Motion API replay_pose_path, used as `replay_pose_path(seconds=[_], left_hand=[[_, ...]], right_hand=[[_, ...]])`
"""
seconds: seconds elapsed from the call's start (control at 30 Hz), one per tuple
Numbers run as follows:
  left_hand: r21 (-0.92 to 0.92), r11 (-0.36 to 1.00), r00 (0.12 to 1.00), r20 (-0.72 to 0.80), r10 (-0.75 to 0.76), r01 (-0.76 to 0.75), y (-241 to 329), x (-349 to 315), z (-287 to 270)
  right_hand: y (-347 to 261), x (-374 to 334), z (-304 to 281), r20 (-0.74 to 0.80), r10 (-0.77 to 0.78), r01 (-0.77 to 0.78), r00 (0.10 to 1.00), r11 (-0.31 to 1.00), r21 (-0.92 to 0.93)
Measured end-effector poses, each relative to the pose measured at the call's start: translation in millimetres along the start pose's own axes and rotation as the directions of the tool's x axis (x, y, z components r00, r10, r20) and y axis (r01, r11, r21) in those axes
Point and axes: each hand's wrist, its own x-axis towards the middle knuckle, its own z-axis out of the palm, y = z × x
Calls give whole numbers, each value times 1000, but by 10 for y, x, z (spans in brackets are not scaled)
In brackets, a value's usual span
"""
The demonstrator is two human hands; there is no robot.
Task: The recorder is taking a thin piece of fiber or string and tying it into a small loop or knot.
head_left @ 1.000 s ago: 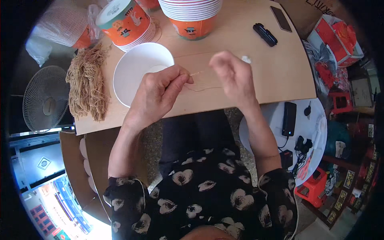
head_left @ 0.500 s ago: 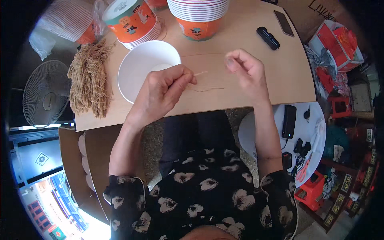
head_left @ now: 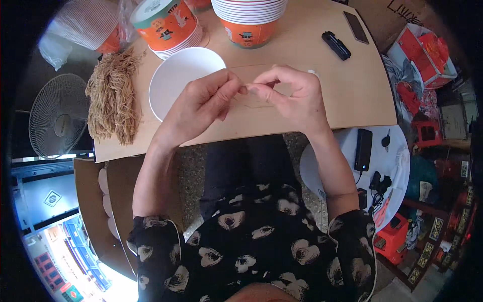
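Pinching a thin pale strand [head_left: 248, 86] above the front of the bench [head_left: 357, 90], two bare hands nearly meet, seen from where I stand. Left hand [head_left: 204, 100]: thumb and forefinger closed on the strand. Right hand [head_left: 301, 98]: thumb and forefinger narrow at its other end, bent into a loop; whether they grip it, I cannot tell. White bowl [head_left: 173, 80]: one, open, just beyond the left hand. Tan bundle of strands [head_left: 113, 100]: one, at the bench's left edge. Orange tubs: two stacks, one upside down [head_left: 166, 30] behind the bowl, one upright [head_left: 250, 34] to its right. Black case [head_left: 336, 46]: one, far right. Phone [head_left: 355, 27]: one, lying beside the case.
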Motion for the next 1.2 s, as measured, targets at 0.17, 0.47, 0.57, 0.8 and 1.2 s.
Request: replay_pose_path(seconds=[0.17,0.47,0.57,0.8,1.2], left_hand=[[-181,981,998,13,-64,65,58,-2,4],[-257,966,999,36,-22,30,-50,-11,-23],[-306,950,997,-10,-74,68,-25,-28,-31],[-252,948,981,61,-185,194,-53,-39,-104],[-482,836,965,113,-236,260,-158,-70,-228]], right_hand=[[93,-27,23,16,68,-70,998,948,312],[171,-62,174,147,163,-213,976,863,458],[85,-77,112,170,316,-358,933,789,499],[-13,-39,154,60,206,-213,977,897,386],[-12,45,178,75,104,-121,992,952,281]])
